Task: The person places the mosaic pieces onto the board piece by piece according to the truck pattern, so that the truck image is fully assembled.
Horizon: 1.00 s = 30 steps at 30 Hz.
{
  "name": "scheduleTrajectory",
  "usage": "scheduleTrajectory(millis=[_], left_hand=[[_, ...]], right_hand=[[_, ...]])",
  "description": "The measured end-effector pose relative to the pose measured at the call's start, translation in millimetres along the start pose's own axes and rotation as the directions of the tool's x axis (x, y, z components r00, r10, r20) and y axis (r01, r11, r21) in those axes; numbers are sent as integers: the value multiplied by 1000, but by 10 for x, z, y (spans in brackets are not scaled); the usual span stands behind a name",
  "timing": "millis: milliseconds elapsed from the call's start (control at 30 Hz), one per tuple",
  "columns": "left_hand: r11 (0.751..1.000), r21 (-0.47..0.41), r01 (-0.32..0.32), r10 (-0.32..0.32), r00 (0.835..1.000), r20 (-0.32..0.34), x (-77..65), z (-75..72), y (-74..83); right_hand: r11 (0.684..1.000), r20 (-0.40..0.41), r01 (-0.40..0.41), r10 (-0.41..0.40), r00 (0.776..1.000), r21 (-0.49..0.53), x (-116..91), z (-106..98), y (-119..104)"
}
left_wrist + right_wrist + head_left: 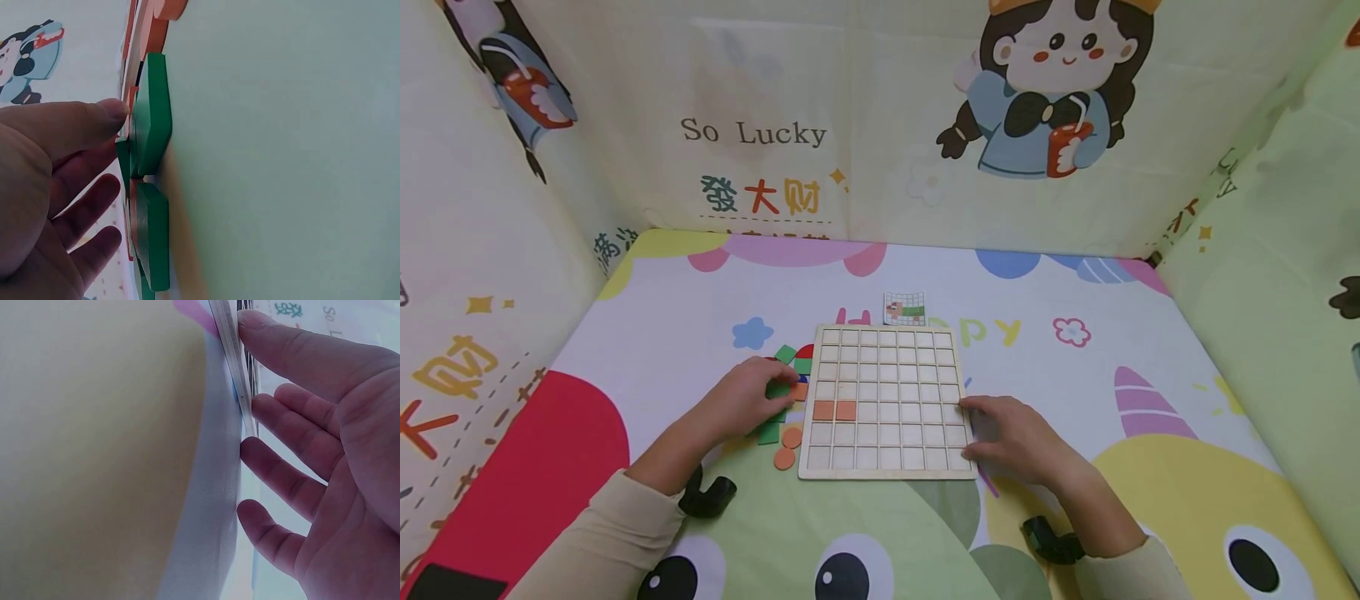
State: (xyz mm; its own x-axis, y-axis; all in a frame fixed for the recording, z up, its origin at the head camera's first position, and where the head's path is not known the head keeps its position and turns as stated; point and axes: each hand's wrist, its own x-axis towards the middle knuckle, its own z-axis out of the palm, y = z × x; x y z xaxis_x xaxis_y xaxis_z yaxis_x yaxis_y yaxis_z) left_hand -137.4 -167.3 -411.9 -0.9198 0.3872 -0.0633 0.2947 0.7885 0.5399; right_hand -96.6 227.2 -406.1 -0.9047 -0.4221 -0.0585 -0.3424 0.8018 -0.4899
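A wooden grid board (pixel 891 474) lies flat on the table, with two orange square tiles (pixel 846 410) side by side in its left cells. Just left of the board, my left hand (pixel 747 397) reaches over a group of loose tiles, including a green tile (pixel 768 433). In the left wrist view its thumb is at the tiles' edges, close to a green piece (pixel 154 115); the index fingertip is partly hidden. My right hand (pixel 1018 437) rests at the board's right edge, thumb and fingers extended and touching its side (pixel 232 350).
A small picture card (pixel 905 308) with a coloured grid pattern lies behind the board. Two orange discs (pixel 784 458) sit by the board's lower left. Printed cloth covers the table and hangs as walls at the back and both sides.
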Motion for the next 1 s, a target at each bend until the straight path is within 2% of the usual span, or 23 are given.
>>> scheduleTrajectory(millis=[633,1000], left_hand=[[999,-4,40,-39,999,20,46,9,21],[999,36,31,-32,999,38,80,24,40]], right_hand=[[1000,2,-3,3,1000,4,2,-20,-2],[1000,2,-10,10,1000,10,0,-5,8]])
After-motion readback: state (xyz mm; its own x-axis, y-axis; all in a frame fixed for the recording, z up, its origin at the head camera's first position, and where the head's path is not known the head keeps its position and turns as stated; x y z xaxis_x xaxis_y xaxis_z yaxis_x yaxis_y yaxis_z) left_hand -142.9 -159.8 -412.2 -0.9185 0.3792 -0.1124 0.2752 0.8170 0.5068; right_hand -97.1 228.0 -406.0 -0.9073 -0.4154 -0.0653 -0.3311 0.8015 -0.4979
